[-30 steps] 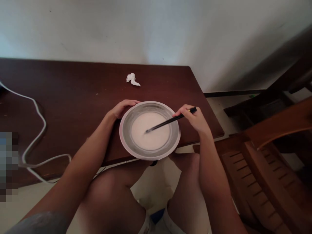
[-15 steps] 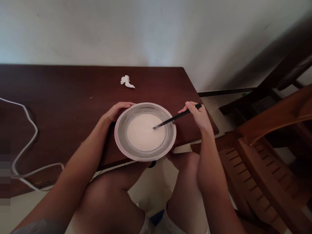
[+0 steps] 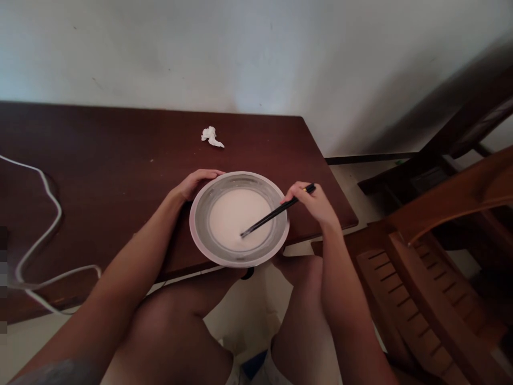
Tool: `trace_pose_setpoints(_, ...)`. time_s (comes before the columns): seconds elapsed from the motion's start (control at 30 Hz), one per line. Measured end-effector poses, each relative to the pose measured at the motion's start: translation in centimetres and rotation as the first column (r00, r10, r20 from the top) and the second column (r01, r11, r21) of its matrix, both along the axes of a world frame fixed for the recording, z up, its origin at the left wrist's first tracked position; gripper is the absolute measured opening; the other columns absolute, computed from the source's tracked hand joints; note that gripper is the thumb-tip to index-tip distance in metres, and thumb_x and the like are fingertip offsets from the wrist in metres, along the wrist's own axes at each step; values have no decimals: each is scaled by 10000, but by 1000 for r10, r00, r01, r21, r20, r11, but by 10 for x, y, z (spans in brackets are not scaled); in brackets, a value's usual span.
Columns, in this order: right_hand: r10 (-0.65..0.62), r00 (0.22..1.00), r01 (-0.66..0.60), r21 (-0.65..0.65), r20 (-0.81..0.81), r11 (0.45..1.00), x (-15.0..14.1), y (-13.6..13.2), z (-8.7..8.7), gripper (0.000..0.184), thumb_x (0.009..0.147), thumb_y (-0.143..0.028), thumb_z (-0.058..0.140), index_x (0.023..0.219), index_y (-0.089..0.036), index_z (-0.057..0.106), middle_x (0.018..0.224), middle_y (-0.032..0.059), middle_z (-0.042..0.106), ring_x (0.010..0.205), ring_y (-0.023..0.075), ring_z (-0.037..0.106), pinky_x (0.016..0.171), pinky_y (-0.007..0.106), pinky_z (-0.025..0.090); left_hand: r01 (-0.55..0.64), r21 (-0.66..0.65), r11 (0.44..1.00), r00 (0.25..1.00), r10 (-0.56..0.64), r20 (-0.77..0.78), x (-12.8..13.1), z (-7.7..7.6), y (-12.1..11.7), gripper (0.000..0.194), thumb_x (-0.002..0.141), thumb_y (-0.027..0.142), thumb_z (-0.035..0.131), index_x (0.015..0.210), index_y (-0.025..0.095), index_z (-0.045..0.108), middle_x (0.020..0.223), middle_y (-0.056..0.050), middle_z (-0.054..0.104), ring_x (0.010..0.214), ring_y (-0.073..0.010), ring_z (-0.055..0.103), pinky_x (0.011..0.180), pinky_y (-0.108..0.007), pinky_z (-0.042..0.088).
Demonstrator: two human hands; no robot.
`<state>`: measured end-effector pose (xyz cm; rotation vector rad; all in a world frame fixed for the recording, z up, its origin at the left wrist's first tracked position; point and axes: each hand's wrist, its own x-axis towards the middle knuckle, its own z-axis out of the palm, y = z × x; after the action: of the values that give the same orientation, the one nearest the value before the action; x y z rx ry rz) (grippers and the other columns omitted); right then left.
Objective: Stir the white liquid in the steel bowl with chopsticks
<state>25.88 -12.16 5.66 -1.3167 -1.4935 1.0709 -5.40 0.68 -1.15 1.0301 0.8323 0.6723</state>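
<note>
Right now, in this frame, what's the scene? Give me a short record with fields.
left hand: at the left side of the bowl, fingers by its rim; hand
right hand: grip on black chopsticks
chopsticks: slanting over the rim, tips in the liquid
liquid: pale, opaque, inside the bowl
bowl location: near edge of the table, jutting past it in this view
tissue: white, crumpled, on the table beyond the bowl
cable: white, looping at left
chair: wooden, right of the table
</note>
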Motion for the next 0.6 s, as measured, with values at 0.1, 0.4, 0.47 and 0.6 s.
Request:
trace_pose_setpoints(0.1, -19, 1000, 19, 51, 8, 999, -1, 2, -2, 322, 886, -505, 668, 719, -242, 751, 793, 19, 801, 838, 195, 750, 875, 356, 551, -5, 26, 1000, 1000, 5, -4, 0, 0, 0, 277, 661, 336, 768, 845, 150, 858, 850, -101, 822, 798, -268, 740, 784, -344, 598)
trace_pose_setpoints(0.4, 113, 993, -114, -2, -16, 994, 0, 1, -3, 325, 891, -506, 660, 726, -242, 752, 784, 13, 797, 816, 185, 749, 871, 360, 561, 10, 50, 999, 999, -8, -42, -1, 1, 1, 294, 682, 360, 731, 851, 149, 846, 887, -105, 822, 854, -306, 748, 843, -400, 597)
trace_pose_setpoints(0.47, 58, 998, -57, 43, -19, 997, -2, 3, -3, 306, 893, -499, 660, 746, -248, 755, 816, 14, 800, 852, 184, 750, 898, 361, 555, 11, 36, 999, 999, -10, -44, -2, 1, 1, 303, 681, 366, 739, 863, 152, 850, 896, -109, 822, 865, -305, 747, 855, -395, 592)
trace_pose_setpoints(0.6, -214, 977, 211, 137, 8, 968, 9, -1, 0, 352, 912, -495, 645, 689, -242, 746, 730, 10, 775, 782, 179, 734, 905, 370, 539, 16, 29, 999, 999, -14, -42, -2, 1, 1, 299, 653, 368, 773, 857, 166, 858, 918, -104, 826, 862, -298, 745, 849, -383, 595)
